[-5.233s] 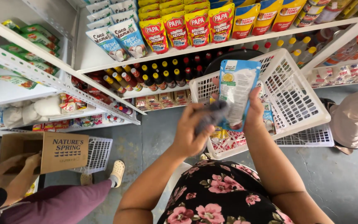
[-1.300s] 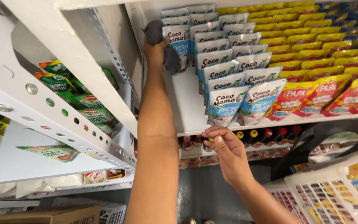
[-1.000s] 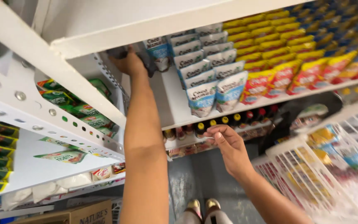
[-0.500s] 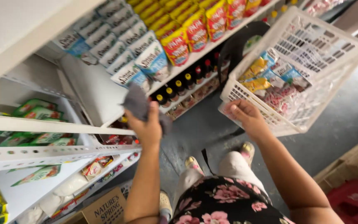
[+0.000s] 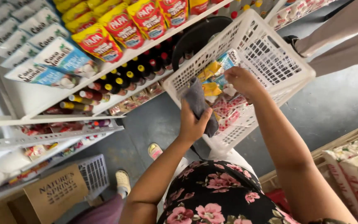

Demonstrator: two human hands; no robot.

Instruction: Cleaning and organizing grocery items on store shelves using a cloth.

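My left hand (image 5: 192, 123) grips a folded grey cloth (image 5: 199, 103) just in front of a white plastic basket (image 5: 286, 62). My right hand (image 5: 242, 81) reaches into that basket, its fingers among several small packets, yellow, blue and pink (image 5: 214, 81). Whether it grips one I cannot tell. The basket rests tilted against my lap, above my floral dress (image 5: 212, 199).
White shelves (image 5: 63, 105) on the left carry blue-and-white pouches (image 5: 59, 62), red-and-yellow pouches (image 5: 117, 29) and dark bottles with coloured caps (image 5: 129, 76). A cardboard box (image 5: 54, 193) and a second white basket (image 5: 94, 172) sit low left. Another person's legs (image 5: 344, 37) show top right. Sacks (image 5: 353, 166) lie at right.
My left hand with the cloth came down from the upper shelf to the basket. My right hand moved from the basket rim into the packets. My view tilted downward.
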